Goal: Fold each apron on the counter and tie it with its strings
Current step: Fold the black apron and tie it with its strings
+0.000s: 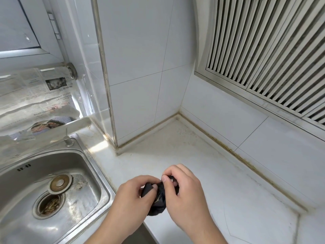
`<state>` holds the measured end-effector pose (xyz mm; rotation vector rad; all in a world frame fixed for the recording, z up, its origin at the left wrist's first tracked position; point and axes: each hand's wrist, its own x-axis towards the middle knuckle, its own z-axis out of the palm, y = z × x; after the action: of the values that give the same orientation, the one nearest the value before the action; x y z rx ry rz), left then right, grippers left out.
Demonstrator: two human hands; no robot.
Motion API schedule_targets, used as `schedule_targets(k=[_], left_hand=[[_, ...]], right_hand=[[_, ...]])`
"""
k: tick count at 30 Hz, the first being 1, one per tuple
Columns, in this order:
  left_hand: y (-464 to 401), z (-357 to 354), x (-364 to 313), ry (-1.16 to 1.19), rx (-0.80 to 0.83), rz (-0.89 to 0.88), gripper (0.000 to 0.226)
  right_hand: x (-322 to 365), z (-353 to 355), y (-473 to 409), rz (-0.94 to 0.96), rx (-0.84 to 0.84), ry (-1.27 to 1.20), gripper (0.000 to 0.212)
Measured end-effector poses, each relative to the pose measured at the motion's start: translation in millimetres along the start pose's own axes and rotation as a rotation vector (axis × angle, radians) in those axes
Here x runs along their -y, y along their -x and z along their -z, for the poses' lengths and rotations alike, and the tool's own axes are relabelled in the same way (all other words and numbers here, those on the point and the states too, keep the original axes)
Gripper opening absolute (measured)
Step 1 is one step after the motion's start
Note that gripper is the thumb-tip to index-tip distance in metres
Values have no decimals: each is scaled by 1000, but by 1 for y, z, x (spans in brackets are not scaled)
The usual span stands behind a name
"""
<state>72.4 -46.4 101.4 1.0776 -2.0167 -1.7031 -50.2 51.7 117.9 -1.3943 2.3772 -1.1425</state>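
Observation:
A small black bundle of cloth, the folded apron (159,203), is held just above the white counter (237,199) near its front edge. My left hand (130,198) grips the bundle's left side, thumb and fingers pinching a black flap. My right hand (186,189) closes over its top right, fingertips pinching dark fabric or a string at the top. Both hands cover most of the bundle, so the strings cannot be made out clearly.
A steel sink (52,191) with a drain strainer (49,203) lies to the left, a small pull knob (67,140) on its rim. Newspaper (35,95) covers the ledge behind it. Tiled walls and a slatted vent panel (263,50) border the counter's back and right.

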Motion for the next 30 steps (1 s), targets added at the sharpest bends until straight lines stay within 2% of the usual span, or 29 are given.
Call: schedule_targets(k=[4,7,9,13,21,25,30], left_hand=[[1,-5,1,276,23,130,22],[-2,0,4,528,72,272,29],[-6,5,10,585,105,332,34],[-15,6,14,407,149,292,17],[-37,-24,37,-20,-118,64,18],[-60,-51,90,-117,-40,108,18],[-75,-81,168,-403,145,176,21]], right_hand=[[-10,-4,-1,-36,17,1,20],[-16,-5,1,-22,10,-3,23],[-19,-5,3,2,1,-14,24],[-27,-8,4,34,-1,-58,23],[-81,-31,6,3,173,48,20],[-137,-74,8,-72,321,201,22],[-196,-124,28,-222,528,187,23]])
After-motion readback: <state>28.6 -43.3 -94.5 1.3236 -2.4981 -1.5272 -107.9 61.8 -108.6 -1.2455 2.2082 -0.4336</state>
